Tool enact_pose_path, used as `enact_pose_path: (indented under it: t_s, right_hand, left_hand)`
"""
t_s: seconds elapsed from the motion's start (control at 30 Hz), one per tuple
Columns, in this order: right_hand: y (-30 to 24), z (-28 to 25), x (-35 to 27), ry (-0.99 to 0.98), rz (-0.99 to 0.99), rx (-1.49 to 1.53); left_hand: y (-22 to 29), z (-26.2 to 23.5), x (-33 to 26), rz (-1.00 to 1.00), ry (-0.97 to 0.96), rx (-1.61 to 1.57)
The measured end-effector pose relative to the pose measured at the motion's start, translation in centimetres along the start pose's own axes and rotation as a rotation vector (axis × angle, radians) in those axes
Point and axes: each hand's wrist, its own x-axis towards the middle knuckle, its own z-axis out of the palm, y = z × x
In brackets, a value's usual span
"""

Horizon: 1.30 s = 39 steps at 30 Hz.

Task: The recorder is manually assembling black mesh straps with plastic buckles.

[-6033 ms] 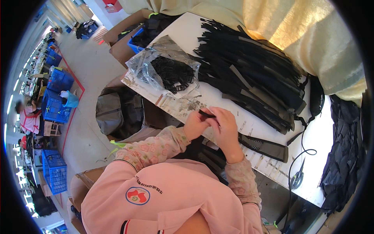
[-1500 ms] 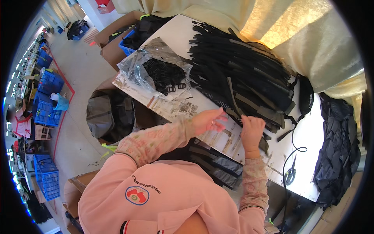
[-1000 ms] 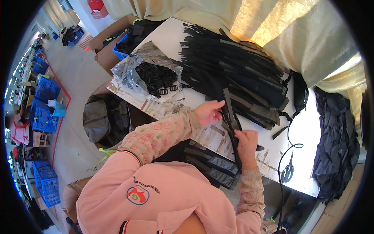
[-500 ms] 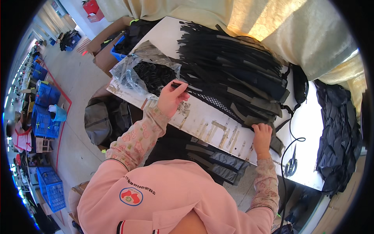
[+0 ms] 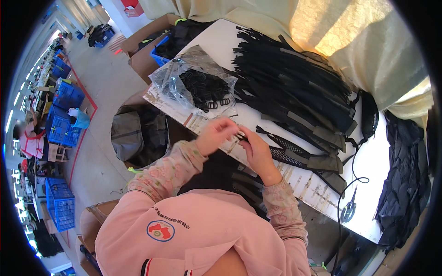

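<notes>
We see both hands meeting at the near edge of the white surface (image 5: 294,115). The left hand (image 5: 215,134) has its fingers curled down and pinched together, and the right hand (image 5: 256,148) sits just beside it, fingers closed toward the same spot. Between them sits a small black piece (image 5: 241,136), too tiny for us to tell its shape, gripped from both sides. A black mesh strap (image 5: 294,155) runs right from the right hand across the surface. Just beyond the hands, to the left, lies a clear plastic bag (image 5: 186,78) with a heap of small black buckles (image 5: 205,87) spilling from it. Further right, a big pile of black straps (image 5: 294,83) covers the far side of the surface. Black scissors (image 5: 347,209) lie near the right end.
</notes>
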Motion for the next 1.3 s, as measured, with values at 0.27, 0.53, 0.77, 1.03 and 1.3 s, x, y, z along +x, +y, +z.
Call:
enact_pose_path:
  t_s: [0.27,0.53,0.77,1.03,1.3]
  right_hand:
    - [0.8,1.2,-0.3,-0.102,0.069,-0.026]
    - [2.1,0.6,0.1,-0.115,0.171,0.016]
    - [1.0,-1.8,1.2,-0.079,0.185,0.189]
    - [-0.1,-3.5,1.3,-0.063,0.343,0.611]
    - [-1.2,-3.9,0.9,-0.069,0.328,0.584]
  left_hand:
    - [-2.6,-7.8,8.8,0.238,-0.064,1.193]
    - [-3.2,-7.7,11.6,0.134,-0.184,1.339]
    - [1.9,-4.9,6.2,-0.082,0.014,0.398]
    - [-0.7,1.1,0.7,-0.436,-0.220,-0.873]
    - [-1.3,2.2,0.4,-0.427,-0.340,-0.939]
